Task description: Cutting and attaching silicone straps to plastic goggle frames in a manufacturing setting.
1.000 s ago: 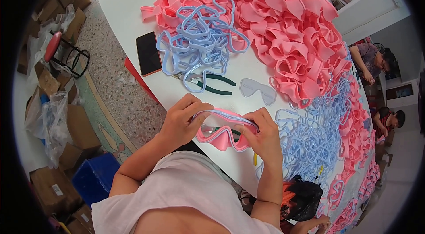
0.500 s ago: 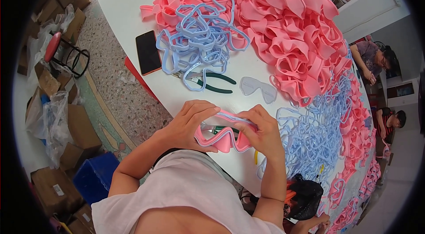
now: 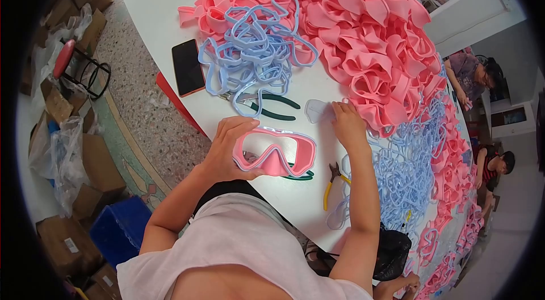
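Pink rubber diving mask [image 3: 274, 152], lens frame fitted, held at its left edge by the left hand [image 3: 227, 149], fingers curled over the top rim and thumb beneath, above the near edge of the white bench [image 3: 159, 5]. Right hand [image 3: 347, 124] reaches forward, fingertips resting on a clear lens [image 3: 319, 110] lying flat on the bench; whether it is actually pinched cannot be told. Green-handled pliers [image 3: 272, 110] lie just beyond the mask, yellow-handled cutters [image 3: 334, 182] beside the right forearm. Pale blue frames [image 3: 255, 50] are heaped near a dark phone [image 3: 187, 67]; pink mask skirts [image 3: 363, 27] are piled behind.
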`<control>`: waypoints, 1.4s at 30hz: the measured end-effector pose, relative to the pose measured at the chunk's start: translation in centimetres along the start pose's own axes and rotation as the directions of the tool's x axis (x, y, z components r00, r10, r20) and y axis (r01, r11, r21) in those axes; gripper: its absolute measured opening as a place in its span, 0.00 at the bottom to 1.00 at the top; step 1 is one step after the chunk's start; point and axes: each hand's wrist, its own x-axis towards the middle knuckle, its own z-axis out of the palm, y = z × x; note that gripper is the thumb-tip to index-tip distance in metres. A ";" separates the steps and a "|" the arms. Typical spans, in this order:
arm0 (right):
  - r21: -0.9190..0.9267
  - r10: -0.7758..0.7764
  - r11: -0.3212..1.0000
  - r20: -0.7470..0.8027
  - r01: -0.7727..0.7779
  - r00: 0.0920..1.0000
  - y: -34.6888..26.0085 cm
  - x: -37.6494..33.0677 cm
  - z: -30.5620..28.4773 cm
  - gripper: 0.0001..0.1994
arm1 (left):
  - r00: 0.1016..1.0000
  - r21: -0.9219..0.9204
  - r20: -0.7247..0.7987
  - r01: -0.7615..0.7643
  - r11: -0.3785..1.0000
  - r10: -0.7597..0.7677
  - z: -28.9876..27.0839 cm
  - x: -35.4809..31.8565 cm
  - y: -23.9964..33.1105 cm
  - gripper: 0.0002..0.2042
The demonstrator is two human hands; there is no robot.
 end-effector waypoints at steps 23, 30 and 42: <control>0.086 -0.373 0.886 -0.450 0.455 0.811 -11.3 -4.1 -10.8 0.19 | 0.989 0.158 -0.140 -0.013 0.987 0.035 1.3 0.3 -0.3 0.46; -0.166 -0.482 0.870 -0.483 0.463 0.731 -13.2 -5.0 -8.5 0.20 | 0.983 0.128 -0.170 -0.045 0.991 0.067 1.8 1.1 1.1 0.48; -0.142 -0.548 0.823 -0.451 0.550 0.704 -12.8 -5.1 -8.6 0.24 | 0.969 0.100 -0.213 -0.104 0.990 0.124 2.3 1.0 1.4 0.41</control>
